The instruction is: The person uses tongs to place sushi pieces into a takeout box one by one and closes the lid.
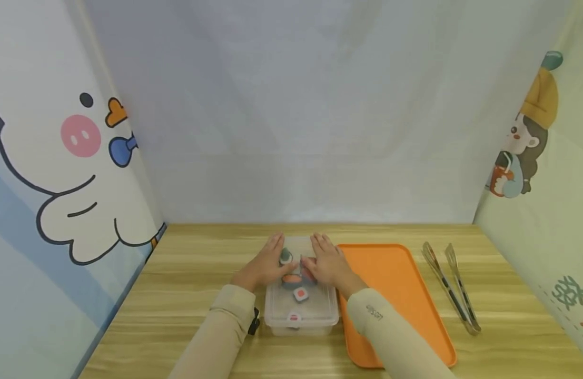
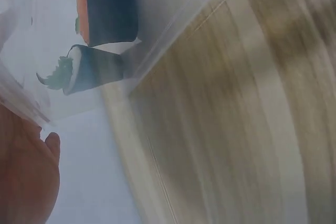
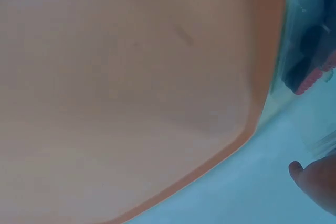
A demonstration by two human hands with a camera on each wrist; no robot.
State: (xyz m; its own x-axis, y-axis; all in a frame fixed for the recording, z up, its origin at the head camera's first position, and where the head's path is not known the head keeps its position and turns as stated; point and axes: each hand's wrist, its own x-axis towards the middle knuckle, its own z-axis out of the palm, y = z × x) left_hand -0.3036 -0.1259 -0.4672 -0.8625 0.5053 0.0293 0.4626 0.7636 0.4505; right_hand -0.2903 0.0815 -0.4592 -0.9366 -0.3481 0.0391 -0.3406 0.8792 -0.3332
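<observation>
A clear plastic box (image 1: 276,305) with a translucent lid (image 1: 322,305) stands upright on the table. Several sushi pieces show through the plastic, among them a green-topped roll (image 1: 285,257), a salmon-coloured piece (image 1: 292,279) and a white one with a red centre (image 1: 300,293). My left hand (image 1: 265,266) rests on the lid's left side, its fingers pointing toward the far edge. On the right side lies my right hand (image 1: 330,263), fingers also extended. Both thumbs reach inward over the lid. The left wrist view shows a dark-wrapped roll (image 2: 97,69) through the box wall.
An orange tray (image 1: 381,268) lies right of the box, partly under the right forearm. Farther right are metal tongs (image 1: 454,289), spread apart. A small black object (image 1: 254,322) sits by the left sleeve. The wooden table (image 1: 187,305) ends at a pale curtain (image 1: 310,131).
</observation>
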